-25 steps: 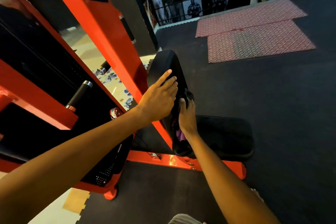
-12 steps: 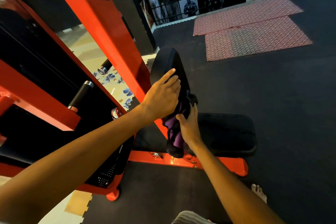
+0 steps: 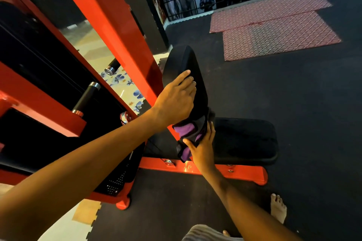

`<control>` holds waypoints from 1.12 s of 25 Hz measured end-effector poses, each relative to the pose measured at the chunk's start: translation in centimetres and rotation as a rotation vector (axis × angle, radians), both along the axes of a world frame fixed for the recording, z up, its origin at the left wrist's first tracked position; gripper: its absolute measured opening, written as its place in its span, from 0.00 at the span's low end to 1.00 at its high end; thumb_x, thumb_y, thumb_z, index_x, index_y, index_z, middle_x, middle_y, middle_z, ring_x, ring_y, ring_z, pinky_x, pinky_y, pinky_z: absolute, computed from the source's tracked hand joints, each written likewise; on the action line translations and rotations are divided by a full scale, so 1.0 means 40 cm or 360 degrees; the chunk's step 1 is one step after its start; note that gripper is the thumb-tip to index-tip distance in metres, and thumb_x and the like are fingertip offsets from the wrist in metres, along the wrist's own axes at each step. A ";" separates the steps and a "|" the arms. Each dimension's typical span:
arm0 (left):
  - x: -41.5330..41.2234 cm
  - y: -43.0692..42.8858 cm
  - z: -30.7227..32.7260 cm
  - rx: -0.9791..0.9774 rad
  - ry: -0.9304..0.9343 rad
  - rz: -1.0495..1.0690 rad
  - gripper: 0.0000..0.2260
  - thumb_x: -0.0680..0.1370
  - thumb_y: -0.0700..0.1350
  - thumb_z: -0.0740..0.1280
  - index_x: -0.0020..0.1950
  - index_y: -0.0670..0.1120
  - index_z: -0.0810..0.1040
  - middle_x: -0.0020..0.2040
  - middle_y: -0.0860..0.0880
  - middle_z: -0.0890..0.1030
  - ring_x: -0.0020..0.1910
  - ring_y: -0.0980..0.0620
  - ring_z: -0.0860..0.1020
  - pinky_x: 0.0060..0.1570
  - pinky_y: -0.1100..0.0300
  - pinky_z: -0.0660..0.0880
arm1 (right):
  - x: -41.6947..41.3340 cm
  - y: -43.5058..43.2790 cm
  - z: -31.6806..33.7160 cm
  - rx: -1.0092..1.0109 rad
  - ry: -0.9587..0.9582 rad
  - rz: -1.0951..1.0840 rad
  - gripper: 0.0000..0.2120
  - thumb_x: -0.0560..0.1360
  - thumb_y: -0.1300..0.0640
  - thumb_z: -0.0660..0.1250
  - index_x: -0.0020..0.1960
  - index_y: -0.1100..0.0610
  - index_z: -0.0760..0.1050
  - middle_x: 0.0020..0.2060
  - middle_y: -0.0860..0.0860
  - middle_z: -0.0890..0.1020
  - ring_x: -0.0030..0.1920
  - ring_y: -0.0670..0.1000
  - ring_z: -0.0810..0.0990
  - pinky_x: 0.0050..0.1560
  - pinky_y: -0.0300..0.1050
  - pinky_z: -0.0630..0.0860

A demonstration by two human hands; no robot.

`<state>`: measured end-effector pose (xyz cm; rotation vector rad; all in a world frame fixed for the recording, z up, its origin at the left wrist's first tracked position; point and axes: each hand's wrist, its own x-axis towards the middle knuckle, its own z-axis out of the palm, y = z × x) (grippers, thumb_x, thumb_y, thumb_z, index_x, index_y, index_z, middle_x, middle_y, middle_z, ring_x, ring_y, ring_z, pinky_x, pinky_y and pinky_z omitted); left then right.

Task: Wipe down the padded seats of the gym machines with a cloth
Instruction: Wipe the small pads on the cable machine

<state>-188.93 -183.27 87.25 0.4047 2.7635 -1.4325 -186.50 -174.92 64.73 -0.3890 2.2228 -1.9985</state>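
Observation:
A black padded backrest stands upright on the red machine, with a flat black seat pad below it to the right. My left hand rests on the backrest's near edge, fingers laid over the padding. My right hand presses a purple and dark cloth against the lower backrest, thumb and fingers wrapped round the bunched fabric. Part of the cloth is hidden behind my left wrist.
The red machine frame rises diagonally at left, with black handle bars sticking out. A red base bar runs along the dark rubber floor. Red patterned mats lie at the back right. A bare foot stands lower right.
My right hand has slid the cloth down the backrest toward its base, and more purple fabric shows. My left hand has stayed on the backrest's edge.

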 end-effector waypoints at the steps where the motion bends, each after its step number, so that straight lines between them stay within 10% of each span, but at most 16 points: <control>1: 0.002 0.001 -0.001 -0.0014 -0.0011 0.0022 0.29 0.83 0.49 0.42 0.74 0.41 0.73 0.75 0.42 0.72 0.78 0.43 0.64 0.79 0.44 0.43 | -0.003 -0.004 0.014 -0.0026 0.0023 0.0004 0.50 0.71 0.42 0.76 0.81 0.59 0.53 0.80 0.61 0.54 0.78 0.59 0.62 0.73 0.59 0.70; 8: -0.010 0.027 -0.021 -0.0118 -0.0012 0.0244 0.28 0.84 0.53 0.44 0.80 0.40 0.60 0.81 0.40 0.60 0.81 0.41 0.53 0.77 0.41 0.36 | -0.032 -0.024 0.111 -0.0165 0.0193 0.0021 0.39 0.77 0.32 0.63 0.82 0.44 0.52 0.82 0.46 0.50 0.81 0.49 0.57 0.72 0.41 0.66; 17: -0.091 0.071 -0.072 -0.0333 -0.0186 0.0475 0.28 0.85 0.51 0.43 0.81 0.36 0.51 0.82 0.36 0.53 0.82 0.38 0.50 0.79 0.41 0.43 | -0.196 0.005 -0.019 -0.0247 -0.0972 0.0162 0.20 0.86 0.64 0.52 0.77 0.66 0.61 0.71 0.65 0.72 0.71 0.65 0.71 0.57 0.40 0.76; 19: -0.104 0.079 -0.082 -0.0381 -0.0267 0.0534 0.28 0.86 0.51 0.42 0.81 0.35 0.49 0.82 0.36 0.51 0.81 0.37 0.49 0.79 0.41 0.43 | -0.259 -0.013 -0.008 -0.0294 -0.0941 0.0189 0.19 0.86 0.65 0.54 0.77 0.64 0.63 0.71 0.62 0.73 0.72 0.62 0.72 0.50 0.33 0.77; 22: -0.121 0.083 -0.098 -0.0402 -0.0305 0.0584 0.28 0.86 0.52 0.44 0.81 0.35 0.49 0.82 0.35 0.50 0.81 0.36 0.48 0.79 0.40 0.43 | -0.273 -0.041 0.047 -0.0315 -0.0686 0.0099 0.23 0.86 0.51 0.56 0.80 0.54 0.62 0.78 0.55 0.67 0.77 0.56 0.66 0.73 0.49 0.67; 25: -0.141 0.089 -0.107 -0.0346 -0.0330 0.0654 0.31 0.86 0.56 0.47 0.81 0.36 0.50 0.81 0.35 0.50 0.81 0.36 0.48 0.79 0.39 0.44 | -0.203 -0.019 0.050 -0.0151 -0.0336 0.0192 0.29 0.82 0.34 0.54 0.81 0.42 0.57 0.82 0.44 0.53 0.81 0.47 0.55 0.74 0.48 0.58; 28: -0.167 0.091 -0.114 -0.0309 -0.0405 0.0678 0.32 0.85 0.58 0.48 0.81 0.36 0.50 0.81 0.34 0.50 0.81 0.36 0.48 0.79 0.39 0.43 | -0.158 0.001 -0.004 -0.0233 -0.0279 0.0180 0.27 0.84 0.39 0.56 0.81 0.40 0.55 0.82 0.43 0.54 0.81 0.48 0.55 0.75 0.47 0.59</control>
